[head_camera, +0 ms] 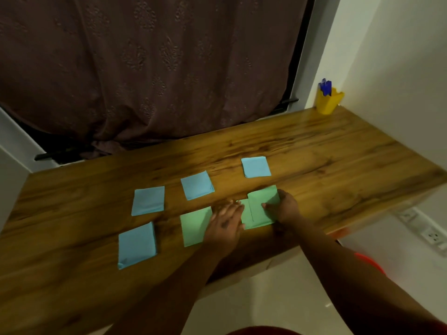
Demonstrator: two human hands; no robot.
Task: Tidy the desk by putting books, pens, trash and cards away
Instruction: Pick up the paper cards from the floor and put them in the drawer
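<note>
A dark red patch [263, 331] is cut off by the bottom edge; what it is cannot be told. Both forearms are seen reaching over the near edge of the wooden desk [338, 165]. The left hand [223, 226] is laid flat with fingers straight on a green card [193, 228], and the card's right part is hidden under it. The right hand [285, 209] is closed on a second green card [260, 209], thumb on top, fingers curled round its far right edge. A strip of green [245, 213] is seen under that card's left side, so another card may be beneath it; the count cannot be made out. The fingertips of the left hand are blurred.

Four blue cards are spread on the desk: one near left [136, 245], one further back on the left [148, 200], one at middle [197, 184], one far right [256, 166], all apart from each other.

At the far right corner a yellow cup [329, 102] is stood against the white wall [387, 68], blue pens [325, 87] held inside. Behind the desk a dark curtain [157, 68] is hung. On the right, wall sockets [433, 236] and a red object [370, 261], mostly hidden by the right arm, are seen below the desk. The light is dim.
</note>
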